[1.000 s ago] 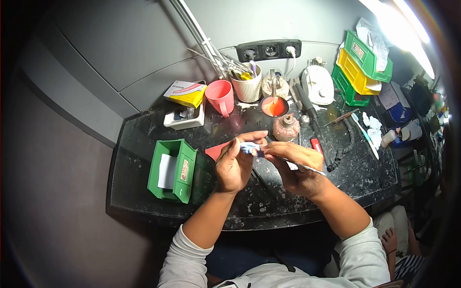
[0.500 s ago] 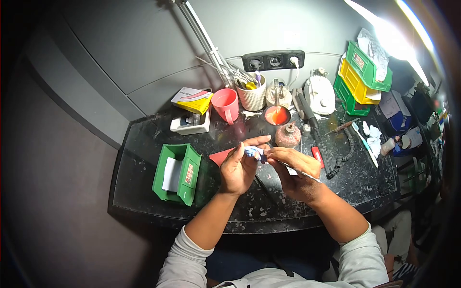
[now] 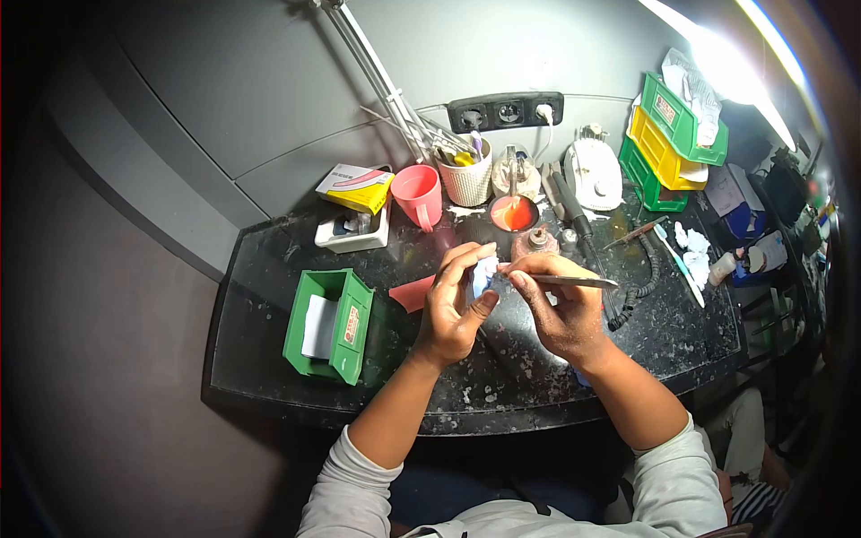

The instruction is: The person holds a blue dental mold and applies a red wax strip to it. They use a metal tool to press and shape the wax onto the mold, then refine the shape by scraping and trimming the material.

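Note:
My left hand (image 3: 448, 314) is wrapped around a small blue-and-white piece (image 3: 482, 274), possibly a dental model; fingers cover much of it. My right hand (image 3: 569, 314) pinches a slim metal hand tool (image 3: 581, 282), which lies nearly level, with its wide end pointing right. Its working end is at the piece, between the two hands, too small to make out clearly. Just beyond the right hand stands a glass bottle with a metal neck (image 3: 536, 242) and pinkish contents. A flat pink sheet (image 3: 411, 294) lies left of my left hand.
A green bin (image 3: 359, 345) holds white paper at the left. Behind the hands are a pink mug (image 3: 418, 199), a white cup of tools (image 3: 467, 186) and a bowl of orange-red material (image 3: 514, 213). A handpiece (image 3: 574, 211), its coiled cord and a toothbrush (image 3: 682, 269) lie right.
My left hand has turned, its thumb now nearer me, tilting the blue-and-white piece upright. My right hand has rolled, and its tool has swung from slanted to nearly level.

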Demonstrator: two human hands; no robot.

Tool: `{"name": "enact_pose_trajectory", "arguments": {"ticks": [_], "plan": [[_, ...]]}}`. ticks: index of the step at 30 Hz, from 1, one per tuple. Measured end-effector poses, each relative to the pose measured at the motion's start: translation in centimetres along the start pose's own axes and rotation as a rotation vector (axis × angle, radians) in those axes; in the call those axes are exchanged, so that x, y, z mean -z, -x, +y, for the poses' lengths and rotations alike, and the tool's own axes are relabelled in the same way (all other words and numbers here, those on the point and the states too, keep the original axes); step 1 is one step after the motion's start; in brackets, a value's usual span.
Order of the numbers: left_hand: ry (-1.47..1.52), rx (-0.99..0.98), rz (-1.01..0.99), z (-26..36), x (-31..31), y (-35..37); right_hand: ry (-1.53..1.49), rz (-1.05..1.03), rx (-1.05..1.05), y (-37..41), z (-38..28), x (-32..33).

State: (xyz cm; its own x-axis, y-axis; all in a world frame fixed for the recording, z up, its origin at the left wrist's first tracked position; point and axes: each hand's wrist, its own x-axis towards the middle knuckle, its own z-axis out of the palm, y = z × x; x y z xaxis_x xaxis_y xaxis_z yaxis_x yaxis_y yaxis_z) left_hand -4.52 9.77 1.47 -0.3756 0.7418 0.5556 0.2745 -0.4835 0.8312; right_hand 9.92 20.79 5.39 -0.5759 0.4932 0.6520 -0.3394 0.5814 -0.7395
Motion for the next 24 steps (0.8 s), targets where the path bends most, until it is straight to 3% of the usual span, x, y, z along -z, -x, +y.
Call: {"name": "enact_pose_trajectory", "arguments": {"ticks": [13,24], "plan": [[-0.175,-0.065,0.035,0.48,0.03,-0.12,-0.105,0.008,-0.048,0.01,0.25,-0.32],[-0.059,-0.046,0.036,0.39,-0.11,0.05,-0.094,0.047,-0.053,0.31,0.76,-0.41]]}}
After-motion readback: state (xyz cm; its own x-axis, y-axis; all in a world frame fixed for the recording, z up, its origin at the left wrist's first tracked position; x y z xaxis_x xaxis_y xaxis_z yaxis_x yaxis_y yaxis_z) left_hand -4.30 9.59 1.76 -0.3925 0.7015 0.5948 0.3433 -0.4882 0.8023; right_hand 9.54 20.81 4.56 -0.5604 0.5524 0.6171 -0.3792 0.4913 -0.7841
